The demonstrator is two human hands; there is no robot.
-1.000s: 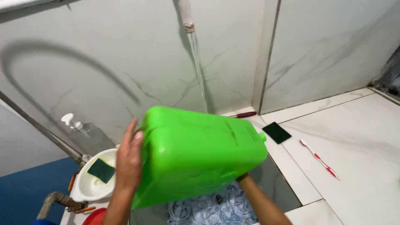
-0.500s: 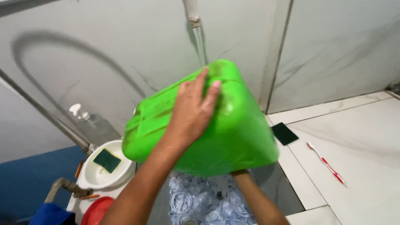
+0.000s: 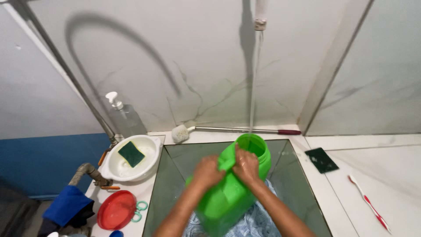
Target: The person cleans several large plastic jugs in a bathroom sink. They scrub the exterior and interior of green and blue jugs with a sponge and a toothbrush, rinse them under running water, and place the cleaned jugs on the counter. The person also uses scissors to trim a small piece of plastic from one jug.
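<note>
Green plastic jug (image 3: 230,188), earlier tipped on its side, now stands upright in the sink (image 3: 175,153) with its mouth under the water stream (image 3: 253,87) (tap running); left hand (image 3: 207,172) and right hand (image 3: 245,166) fingers clasp its handle.

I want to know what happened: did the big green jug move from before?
Yes. The green jug was tipped on its side; now it stands upright, lower in the sink, its mouth under the water stream.
</note>
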